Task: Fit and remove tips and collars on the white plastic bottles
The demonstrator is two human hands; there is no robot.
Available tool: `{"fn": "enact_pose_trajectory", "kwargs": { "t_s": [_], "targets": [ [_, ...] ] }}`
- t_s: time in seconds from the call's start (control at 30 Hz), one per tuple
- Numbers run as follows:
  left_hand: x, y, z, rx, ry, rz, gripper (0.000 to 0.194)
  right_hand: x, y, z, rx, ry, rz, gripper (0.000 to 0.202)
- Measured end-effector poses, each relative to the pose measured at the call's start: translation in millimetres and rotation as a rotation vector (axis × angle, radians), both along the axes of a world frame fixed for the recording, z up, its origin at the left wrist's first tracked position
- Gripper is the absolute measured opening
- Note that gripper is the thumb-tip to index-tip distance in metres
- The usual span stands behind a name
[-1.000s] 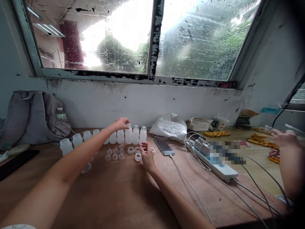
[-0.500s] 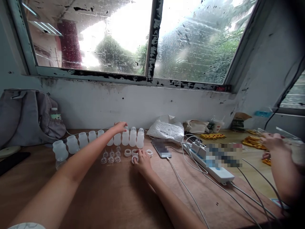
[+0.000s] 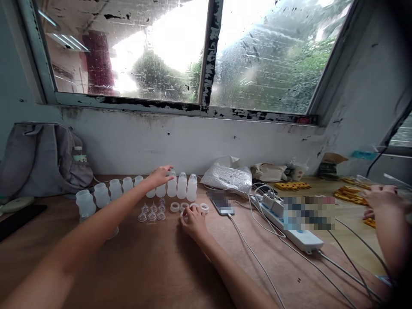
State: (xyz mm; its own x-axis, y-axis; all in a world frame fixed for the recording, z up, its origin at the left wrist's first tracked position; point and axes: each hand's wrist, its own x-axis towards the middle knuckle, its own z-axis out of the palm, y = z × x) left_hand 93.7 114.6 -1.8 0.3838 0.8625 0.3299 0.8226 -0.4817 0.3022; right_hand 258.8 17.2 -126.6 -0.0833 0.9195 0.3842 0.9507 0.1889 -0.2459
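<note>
My left hand (image 3: pixel 162 175) reaches across the row of frosted feeding bottles, thumb and forefinger apart beside the clear-domed top of a capped bottle (image 3: pixel 172 187). Two more capped bottles, one of them the end bottle (image 3: pixel 192 189), stand right of it. My forearm hides part of the uncapped bottles (image 3: pixel 116 189) on the left. Clear bottle teats (image 3: pixel 152 212) stand grouped on the table. White screw rings (image 3: pixel 174 207) lie beside them. My right hand (image 3: pixel 195 222) rests on the table, its bent fingers closed on a front ring, mostly covered.
A grey backpack (image 3: pixel 41 161) sits at the left. A silvery plastic bag (image 3: pixel 227 175), a phone (image 3: pixel 222 204) on its cable and a white power strip (image 3: pixel 299 236) lie to the right. Another person's hand (image 3: pixel 381 199) is near yellow parts (image 3: pixel 349 195) at far right.
My left fingers have come off the bottle top and spread apart, drawing slightly left. My right hand stays at the rings. The view has shifted slightly.
</note>
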Motion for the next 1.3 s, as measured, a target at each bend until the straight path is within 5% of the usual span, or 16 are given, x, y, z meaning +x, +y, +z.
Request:
{"fn": "enact_pose_trajectory", "kwargs": {
  "t_s": [0.1, 0.23, 0.33, 0.43, 0.8, 1.1, 1.3],
  "targets": [
    [-18, -38, -26.3, 0.12, -0.077, -0.011, 0.034, -2, -3, 1.2, 0.006, -0.026, -0.001, 0.012],
    [-50, -79, -83.1, 0.237, -0.189, 0.142, 0.028, -7, -7, 1.1, 0.029, -0.035, 0.024, 0.01],
    [-71, -90, -121.0, 0.211, -0.237, 0.3, 0.028, -14, -12, 0.3, 0.05, -0.009, 0.1, 0.01],
    [-82, -92, -141.4, 0.089, -0.191, 0.332, 0.024, -21, -16, -0.5, 0.052, 0.033, 0.2, 0.01],
    [-76, -104, -134.0, 0.121, -0.178, 0.319, 0.016, -28, -15, -12.7, 0.036, 0.194, 0.283, 0.032],
    [-37, -134, -126.9, 0.066, -0.216, -0.101, 0.014, -33, -21, -2.7, 0.26, 0.628, 0.459, 0.04],
    [-39, -135, -127.0, -0.071, -0.239, -0.122, 0.019, -32, -30, 1.5, 0.154, 0.543, 0.596, 0.046]
  ]
}}
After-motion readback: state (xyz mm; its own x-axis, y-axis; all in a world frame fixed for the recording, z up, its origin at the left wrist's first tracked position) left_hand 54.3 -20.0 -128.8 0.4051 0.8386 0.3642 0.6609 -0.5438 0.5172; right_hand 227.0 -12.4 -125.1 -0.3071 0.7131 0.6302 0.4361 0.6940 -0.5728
